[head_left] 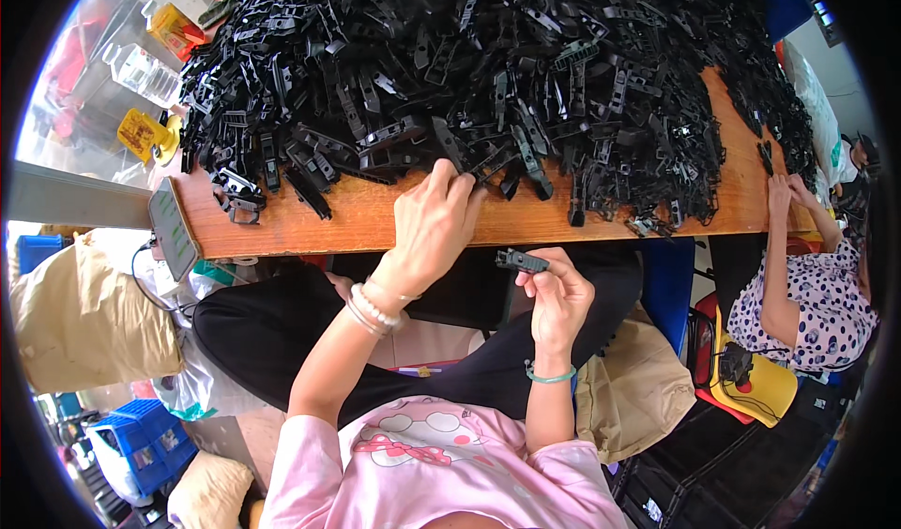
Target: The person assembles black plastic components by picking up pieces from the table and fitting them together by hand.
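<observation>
Black plastic clips [488,69] lie heaped over nearly the whole counter [375,219], so most remain untouched. Your left hand [434,219] reaches into the heap's near edge, fingers curled on a piece; your right hand [558,294] pinches one clip [521,261] below the counter's front edge.

Your only open lane is the bare strip of wooden table [375,219] along the near edge. The black plastic parts pile [488,69] blocks everything beyond it. A phone [174,229] hangs at the left corner, and a co-worker's hand [781,191] takes the right end.
</observation>
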Available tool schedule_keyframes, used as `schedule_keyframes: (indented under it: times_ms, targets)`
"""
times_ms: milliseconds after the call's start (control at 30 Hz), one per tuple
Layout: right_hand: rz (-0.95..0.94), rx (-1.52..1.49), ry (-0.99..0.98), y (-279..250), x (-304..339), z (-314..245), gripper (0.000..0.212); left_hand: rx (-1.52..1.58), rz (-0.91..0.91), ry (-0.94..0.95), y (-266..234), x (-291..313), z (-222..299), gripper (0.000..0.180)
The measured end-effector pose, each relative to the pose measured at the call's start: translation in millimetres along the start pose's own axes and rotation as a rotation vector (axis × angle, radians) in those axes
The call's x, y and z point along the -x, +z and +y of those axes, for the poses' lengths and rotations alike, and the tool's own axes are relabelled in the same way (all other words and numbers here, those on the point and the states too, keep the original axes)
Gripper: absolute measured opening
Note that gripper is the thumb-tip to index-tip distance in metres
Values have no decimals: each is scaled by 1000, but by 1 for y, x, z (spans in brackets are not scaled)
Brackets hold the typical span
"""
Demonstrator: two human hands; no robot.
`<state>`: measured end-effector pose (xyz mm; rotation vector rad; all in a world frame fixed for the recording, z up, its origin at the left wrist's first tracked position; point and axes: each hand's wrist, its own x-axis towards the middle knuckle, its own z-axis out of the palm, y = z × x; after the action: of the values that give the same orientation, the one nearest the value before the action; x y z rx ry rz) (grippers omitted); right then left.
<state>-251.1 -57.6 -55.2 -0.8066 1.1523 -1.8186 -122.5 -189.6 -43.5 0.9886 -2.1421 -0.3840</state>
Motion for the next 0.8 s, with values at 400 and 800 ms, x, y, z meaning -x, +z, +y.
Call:
schedule_keyframes:
  times_ms: [400,800]
  targets:
    - [-14,170,84,18,-15,-8,12,1153,-271,-947,-55,20,16,22]
    - [-21,402,-71,45,-5,1,19,1141,-292,-799,-54,42,16,17]
